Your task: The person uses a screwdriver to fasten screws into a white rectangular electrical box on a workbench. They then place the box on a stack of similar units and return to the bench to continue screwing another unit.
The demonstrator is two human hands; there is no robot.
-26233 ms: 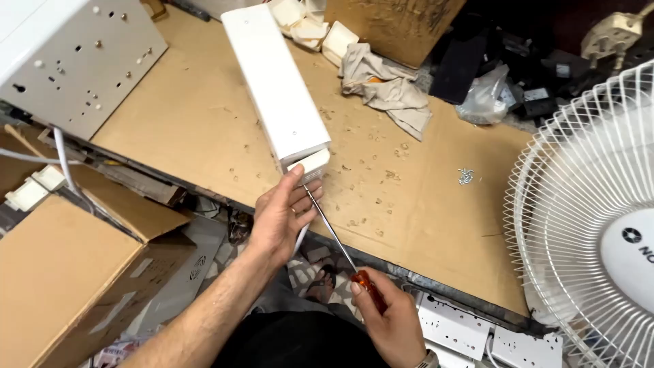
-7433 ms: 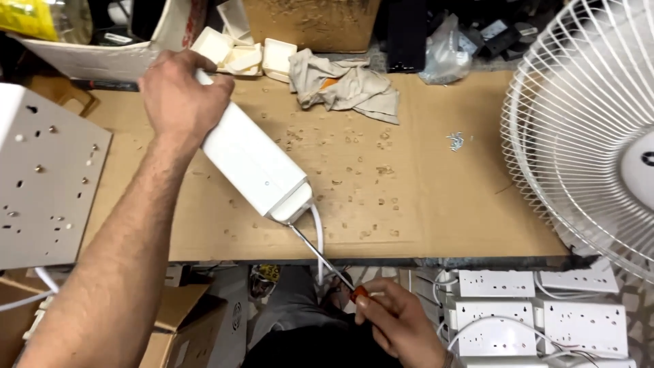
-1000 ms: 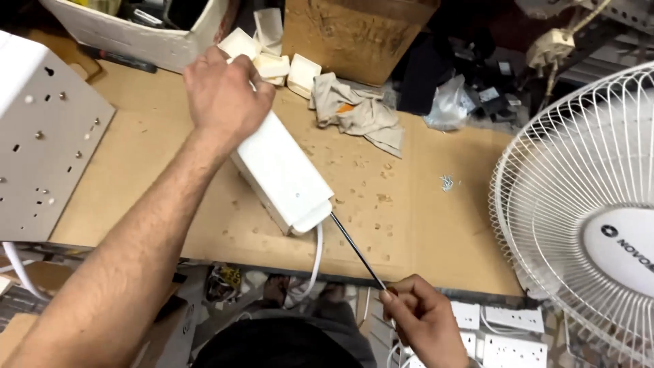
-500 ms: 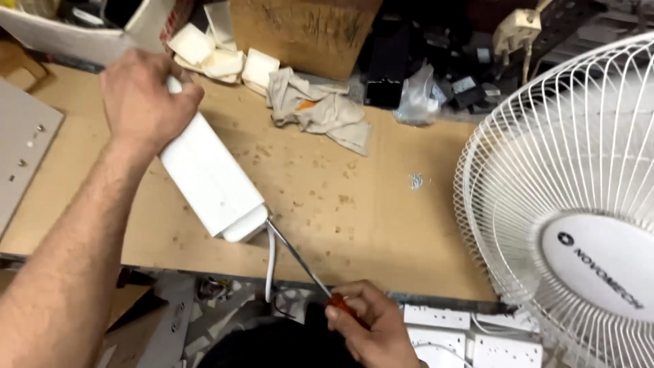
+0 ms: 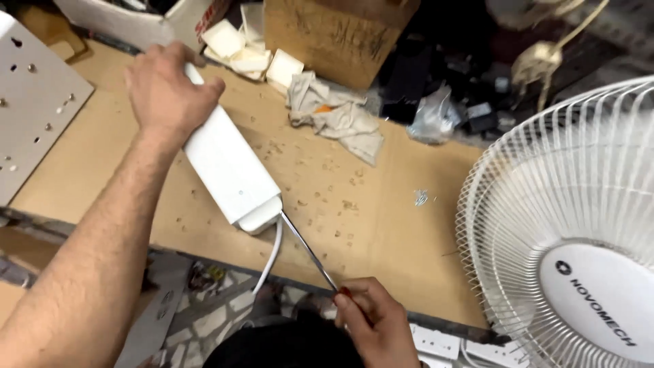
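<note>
A long white power strip housing (image 5: 230, 168) lies diagonally on the brown board bench (image 5: 381, 232). My left hand (image 5: 168, 88) grips its far end from above. A white cable (image 5: 270, 255) leaves its near end and drops over the bench edge. My right hand (image 5: 373, 324) holds the red-handled screwdriver (image 5: 308, 251) by the handle, below the bench edge. The thin metal shaft runs up and left, with its tip at the near end of the housing.
A white table fan (image 5: 579, 232) stands close at the right. A crumpled grey rag (image 5: 337, 117), a cardboard box (image 5: 327, 34) and small white parts lie at the back. A white perforated metal panel (image 5: 30, 109) sits at the left. Small screws (image 5: 421, 197) lie on the bench.
The view has shifted a little. My left hand still holds the housing's far end, and the screwdriver tip stays at its near end.
</note>
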